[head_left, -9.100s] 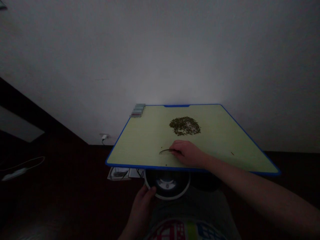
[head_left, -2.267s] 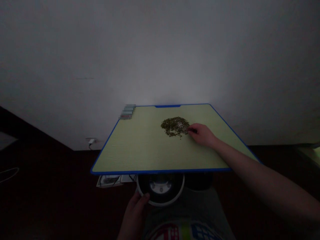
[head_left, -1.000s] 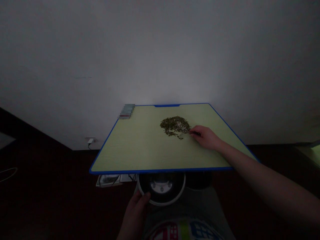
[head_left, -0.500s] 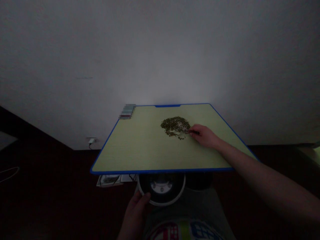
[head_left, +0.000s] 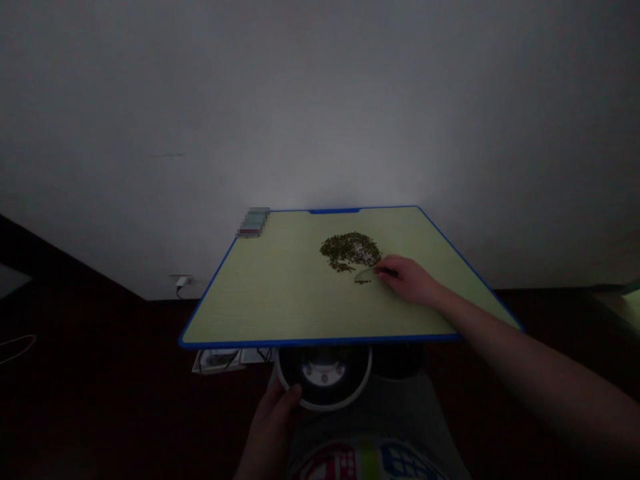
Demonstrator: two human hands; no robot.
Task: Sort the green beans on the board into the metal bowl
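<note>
My right hand (head_left: 407, 280) rests on the pale green board (head_left: 280, 300) and pinches a small tool (head_left: 366, 275) with a dark handle and a pale, curved tip. The tool's exact kind is hard to tell in this dim light. A few grains lie at that tip, just below a loose pile of small dark green grains (head_left: 349, 251). My left hand (head_left: 270, 427) stays below the board, its fingers curled on the white rim of a round black object (head_left: 325, 377).
The board has a blue edge. A blurred stack of flat cards (head_left: 253, 222) sits at its far left corner. Behind it stands a white wall with a plugged-in wall socket (head_left: 181, 281). Papers and cables (head_left: 217, 361) lie below the board's front edge.
My right hand has moved from the pile's right side down toward me, and the tool's tip has drawn a few grains away from the pile's lower right edge. My left hand has stayed in place.
</note>
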